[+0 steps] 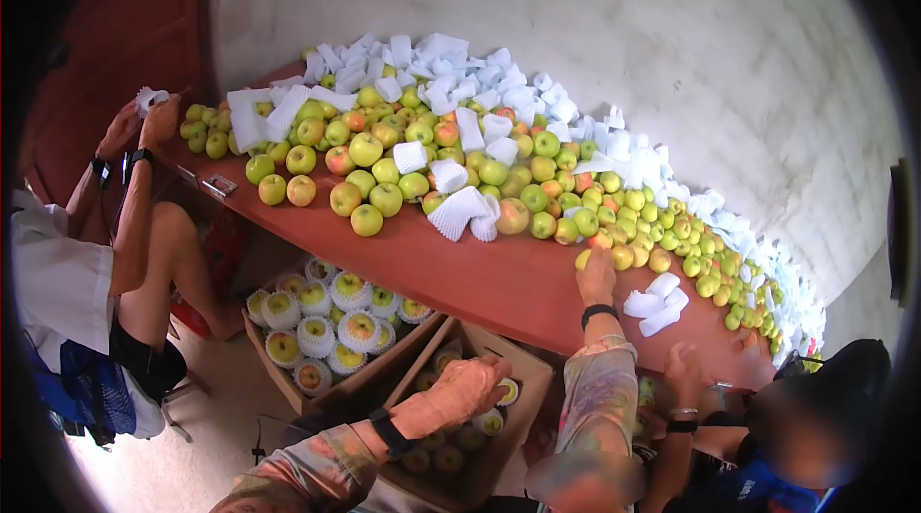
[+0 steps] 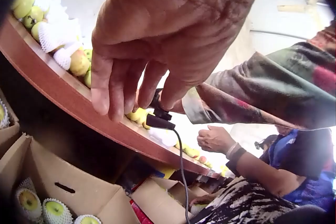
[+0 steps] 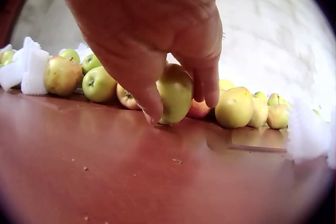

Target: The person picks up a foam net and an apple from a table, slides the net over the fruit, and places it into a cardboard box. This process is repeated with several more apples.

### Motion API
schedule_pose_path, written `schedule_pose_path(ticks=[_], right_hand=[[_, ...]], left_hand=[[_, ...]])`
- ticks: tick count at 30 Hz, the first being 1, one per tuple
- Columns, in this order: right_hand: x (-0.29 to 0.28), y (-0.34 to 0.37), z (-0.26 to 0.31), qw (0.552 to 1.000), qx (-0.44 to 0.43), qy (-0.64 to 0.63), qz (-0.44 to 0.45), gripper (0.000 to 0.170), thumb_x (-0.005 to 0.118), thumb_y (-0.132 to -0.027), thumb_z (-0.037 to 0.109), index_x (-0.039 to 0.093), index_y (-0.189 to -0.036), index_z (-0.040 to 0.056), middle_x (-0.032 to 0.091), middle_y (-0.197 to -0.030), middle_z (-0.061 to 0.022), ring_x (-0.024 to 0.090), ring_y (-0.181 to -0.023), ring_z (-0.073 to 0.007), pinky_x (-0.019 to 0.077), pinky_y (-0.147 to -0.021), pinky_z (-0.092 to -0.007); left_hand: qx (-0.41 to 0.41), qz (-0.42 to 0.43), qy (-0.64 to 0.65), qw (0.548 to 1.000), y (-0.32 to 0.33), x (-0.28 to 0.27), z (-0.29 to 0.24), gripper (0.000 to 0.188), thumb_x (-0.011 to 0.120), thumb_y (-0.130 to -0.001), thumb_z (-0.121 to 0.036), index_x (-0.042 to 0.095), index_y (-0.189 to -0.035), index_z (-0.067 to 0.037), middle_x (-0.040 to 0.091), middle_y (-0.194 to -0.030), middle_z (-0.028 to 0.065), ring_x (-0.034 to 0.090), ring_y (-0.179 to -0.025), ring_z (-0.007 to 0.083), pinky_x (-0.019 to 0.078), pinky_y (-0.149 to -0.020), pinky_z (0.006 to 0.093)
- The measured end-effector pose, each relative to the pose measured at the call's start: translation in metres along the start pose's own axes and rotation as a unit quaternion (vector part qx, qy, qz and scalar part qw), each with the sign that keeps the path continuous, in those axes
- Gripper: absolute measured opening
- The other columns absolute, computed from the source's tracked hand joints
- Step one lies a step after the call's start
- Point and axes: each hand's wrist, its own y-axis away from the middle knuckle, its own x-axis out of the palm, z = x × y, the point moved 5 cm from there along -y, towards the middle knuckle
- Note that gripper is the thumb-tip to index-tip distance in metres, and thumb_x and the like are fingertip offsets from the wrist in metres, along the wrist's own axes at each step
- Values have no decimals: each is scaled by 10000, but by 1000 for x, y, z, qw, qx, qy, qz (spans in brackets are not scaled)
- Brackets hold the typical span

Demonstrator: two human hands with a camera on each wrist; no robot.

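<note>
My right hand [image 1: 597,273] reaches to the front edge of the apple pile and grips a yellow-green apple [image 3: 175,94] between thumb and fingers on the red table [image 3: 131,155]. My left hand [image 1: 467,388] hangs above an open cardboard box [image 1: 528,388] that holds netted apples. In the left wrist view the fingers of the left hand [image 2: 163,40] point down, relaxed, and hold nothing. White foam nets [image 1: 657,304] lie on the table to the right of my right hand.
Beside that box, a second box [image 1: 365,369] holds netted apples [image 1: 347,290]. Loose apples [image 1: 386,198] and a heap of foam nets [image 1: 451,57] run along the wall. One person [image 1: 67,254] sits at the left with a foam net; another [image 1: 758,475] is at the right.
</note>
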Motion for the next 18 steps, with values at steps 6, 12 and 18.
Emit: schedule_pose_path(ticks=[6, 12, 18], right_hand=[[-39, 13, 10, 949, 84, -296, -76, 578, 739, -705, 286, 506, -1153, 3, 577, -1089, -201, 604, -979, -367, 485, -871, -460], [-86, 18, 99, 834, -55, -536, 114, 564, 771, -689, 229, 565, -1158, -6, 618, -1055, -113, 599, -1000, -228, 474, -913, -335], [-82, 25, 190, 818, -200, -506, 188, 599, 809, -613, 242, 619, -1146, 47, 263, -1499, -309, 263, -1416, -393, 331, -1096, -397]], left_hand=[[-6, 22, -11, 1000, -1, 4, 1, 305, 629, -880, -244, 582, -1103, -41, 628, -982, 145, 643, -910, 350, 543, -742, 432], [16, -10, 6, 1000, 0, 7, -5, 214, 642, -832, -172, 606, -991, -33, 632, -933, 171, 657, -860, 361, 547, -731, 434], [11, 28, -30, 999, -1, 13, -5, 268, 651, -856, -244, 568, -1004, -36, 628, -940, 152, 651, -865, 361, 541, -712, 438]])
